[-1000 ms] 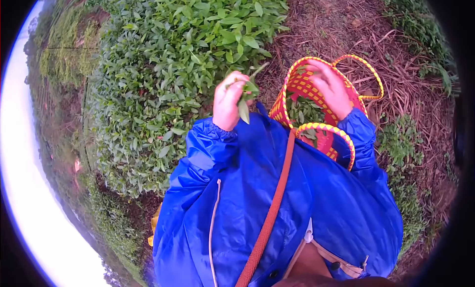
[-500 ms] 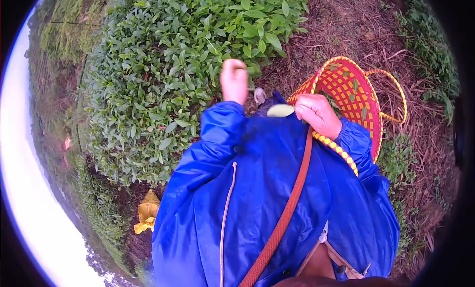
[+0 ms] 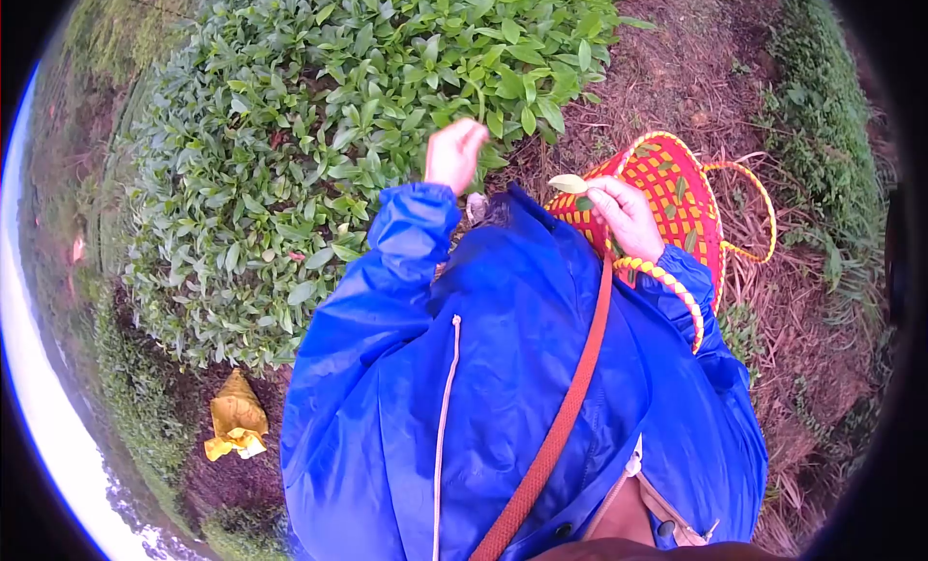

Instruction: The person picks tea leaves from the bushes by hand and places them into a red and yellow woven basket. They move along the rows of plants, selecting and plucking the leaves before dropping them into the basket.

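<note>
My left hand (image 3: pixel 454 155) is closed over the near side of a leafy green bush (image 3: pixel 319 165), fingers pinched together. A thin pale-green shoot (image 3: pixel 480 101) rises from its fingertips. To the right, my right hand (image 3: pixel 626 216) pinches a pale, yellowish leaf (image 3: pixel 567 183) between thumb and fingers, with a small darker leaf just below it. Behind that hand hangs a red and yellow woven basket (image 3: pixel 698 160), tilted, several green leaves against its inner wall. Its yellow-and-red handle (image 3: pixel 682 292) loops over my right forearm.
A reddish-brown strap (image 3: pixel 561 421) crosses my blue jacket (image 3: pixel 387 416). Dry brown litter (image 3: pixel 667 68) covers the ground beyond the basket, with another green hedge (image 3: pixel 826 107) farther right. A yellow bag-like object (image 3: pixel 237 411) stands at lower left.
My right hand has turned and lifted the pale leaf up and away from my jacket. My left hand has shifted slightly down, and the view has swung a little.
</note>
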Action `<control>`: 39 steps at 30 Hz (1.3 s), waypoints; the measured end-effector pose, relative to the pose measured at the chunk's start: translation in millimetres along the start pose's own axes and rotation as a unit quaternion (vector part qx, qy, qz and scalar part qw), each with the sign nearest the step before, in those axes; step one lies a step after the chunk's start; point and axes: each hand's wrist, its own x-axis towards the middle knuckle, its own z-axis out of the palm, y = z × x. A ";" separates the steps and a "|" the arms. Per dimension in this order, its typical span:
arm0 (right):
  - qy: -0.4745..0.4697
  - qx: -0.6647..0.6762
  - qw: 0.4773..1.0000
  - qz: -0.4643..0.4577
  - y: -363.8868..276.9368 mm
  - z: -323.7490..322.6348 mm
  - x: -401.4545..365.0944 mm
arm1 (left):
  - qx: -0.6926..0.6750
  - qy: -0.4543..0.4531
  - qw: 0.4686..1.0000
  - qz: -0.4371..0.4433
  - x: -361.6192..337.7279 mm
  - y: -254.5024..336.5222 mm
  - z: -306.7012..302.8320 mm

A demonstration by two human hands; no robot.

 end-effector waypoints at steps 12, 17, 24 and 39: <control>-0.095 -0.127 0.986 -0.043 -23.7 13.7 26.4 | -0.003 -0.053 0.998 -0.042 -170.5 11.6 -61.5; -0.179 -0.135 0.972 -0.073 -9.8 27.1 41.7 | 0.415 -0.406 0.763 -0.285 -318.4 -135.4 -63.9; -0.081 -0.189 0.973 -0.104 -5.2 17.3 39.7 | -0.207 0.013 0.929 -0.308 -165.9 -73.8 -13.3; 0.579 -0.241 0.773 -0.096 33.7 -197.3 -101.1 | -0.164 0.235 0.920 -0.267 -1.2 -85.2 46.3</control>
